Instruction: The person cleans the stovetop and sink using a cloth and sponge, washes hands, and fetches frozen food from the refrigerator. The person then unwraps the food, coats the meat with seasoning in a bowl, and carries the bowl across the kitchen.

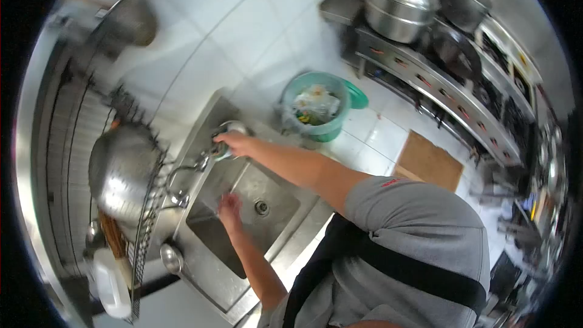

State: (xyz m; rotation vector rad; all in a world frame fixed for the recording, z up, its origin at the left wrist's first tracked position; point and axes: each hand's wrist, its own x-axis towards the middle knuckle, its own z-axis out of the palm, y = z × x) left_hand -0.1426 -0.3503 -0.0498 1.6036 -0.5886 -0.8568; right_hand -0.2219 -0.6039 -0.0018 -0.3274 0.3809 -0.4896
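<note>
Over the metal sink basin (pixel 267 185), my left hand (pixel 229 206) is under the faucet (pixel 199 163), blurred by motion and apparently wet; its fingers are not clear. My right hand (pixel 234 143) reaches to the sink's back corner, its fingers closed around something small and greenish beside a round metal item (pixel 234 126). What exactly it holds is too small to tell. The drain (pixel 262 208) shows in the basin floor. A metal ladle (pixel 171 258) lies on the sink's near left ledge.
A green bin (pixel 333 126) with plastic waste stands beyond the sink. On the left, a wire rack (pixel 143 240) holds a large metal bowl (pixel 124 170) and a white jug (pixel 112 282). A stove (pixel 425 76) with pots is at upper right; cardboard (pixel 429 161) lies on the floor.
</note>
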